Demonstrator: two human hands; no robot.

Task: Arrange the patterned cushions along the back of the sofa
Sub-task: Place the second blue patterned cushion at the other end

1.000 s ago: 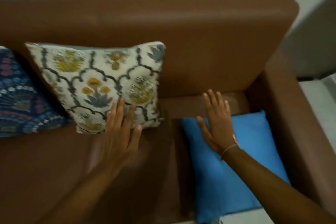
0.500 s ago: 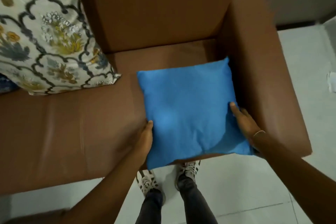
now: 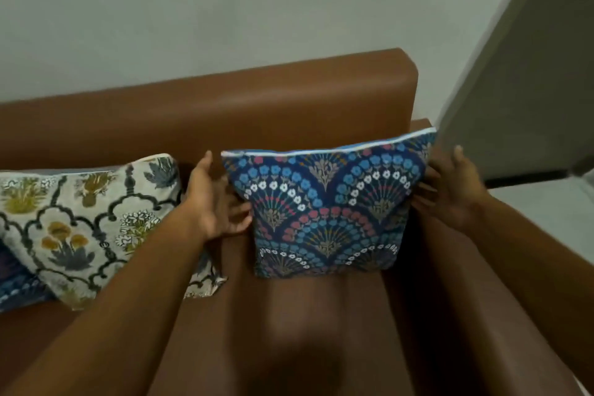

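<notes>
A blue cushion with a fan-and-flower pattern (image 3: 324, 212) stands upright on the seat at the right end of the brown sofa (image 3: 257, 106), patterned face toward me, a plain blue edge along its top. My left hand (image 3: 215, 202) grips its left side and my right hand (image 3: 450, 190) grips its right side. To the left, a cream cushion with yellow and grey flowers (image 3: 80, 222) leans against the backrest, partly behind my left forearm. A corner of another dark blue cushion (image 3: 13, 286) peeks out at the far left.
The sofa's right armrest (image 3: 456, 283) runs close beside the held cushion. A grey panel (image 3: 530, 74) and pale floor (image 3: 546, 209) lie to the right. A plain wall (image 3: 225, 10) rises behind the backrest.
The cushion lay flat with its plain blue side up at the seat's front edge; both hands have lifted and turned it upright, pattern facing me, near the backrest.
</notes>
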